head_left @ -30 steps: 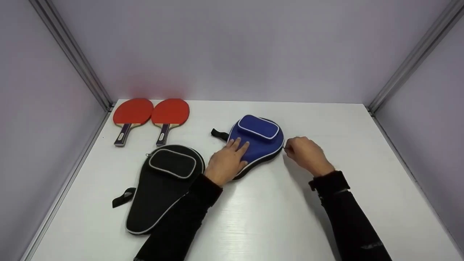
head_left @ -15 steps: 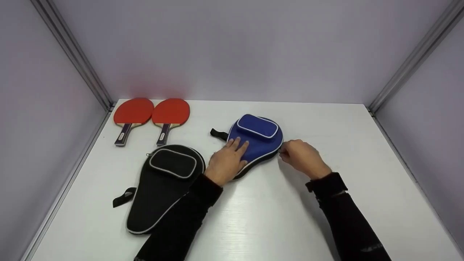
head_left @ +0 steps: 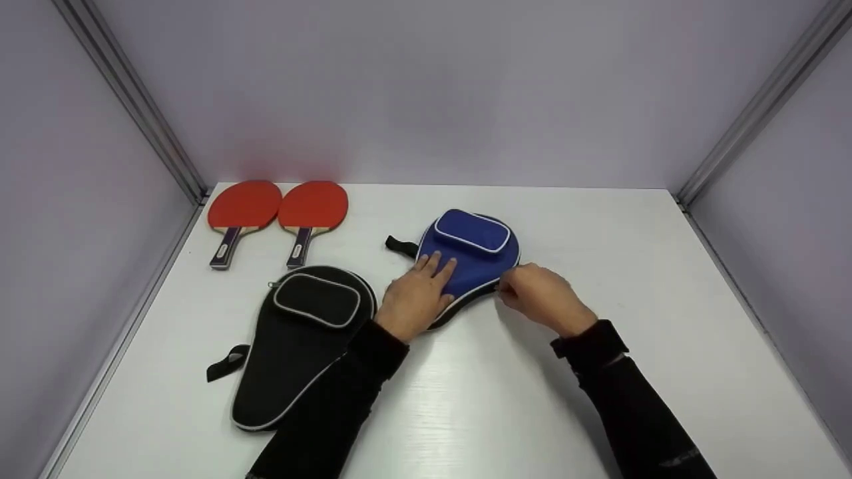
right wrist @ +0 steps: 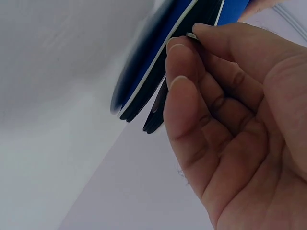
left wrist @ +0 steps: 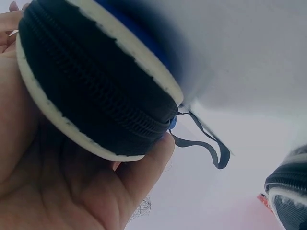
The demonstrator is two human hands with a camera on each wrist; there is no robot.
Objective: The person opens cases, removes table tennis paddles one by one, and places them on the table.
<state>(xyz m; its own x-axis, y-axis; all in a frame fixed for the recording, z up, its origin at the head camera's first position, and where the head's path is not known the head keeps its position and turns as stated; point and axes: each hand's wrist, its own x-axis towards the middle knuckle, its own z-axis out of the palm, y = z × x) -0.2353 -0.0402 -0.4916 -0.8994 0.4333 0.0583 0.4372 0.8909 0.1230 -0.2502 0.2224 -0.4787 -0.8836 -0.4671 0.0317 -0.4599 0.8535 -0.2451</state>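
Observation:
A blue table tennis bat case (head_left: 474,266) with white piping lies on the white table. My left hand (head_left: 416,296) rests on its front, fingers spread. In the left wrist view the case's narrow end, with a black zip (left wrist: 96,91), lies against my palm. At the case's right edge, my right hand (head_left: 542,296) pinches a small metal zip pull (right wrist: 191,35) between thumb and forefinger. The right wrist view shows the case's two edges parted beyond my fingers. A black bat case (head_left: 303,359) lies to the left, partly covered by my left sleeve.
Two red table tennis bats (head_left: 245,205) lie side by side at the back left, handles toward me. A black strap (head_left: 401,247) sticks out from the blue case, and another strap (head_left: 227,362) from the black one. Pale walls (head_left: 426,93) enclose the table.
My right hand has moved left and toward me along the blue case's edge, with the zip pull in its pinch. My left hand has stayed in place on the case.

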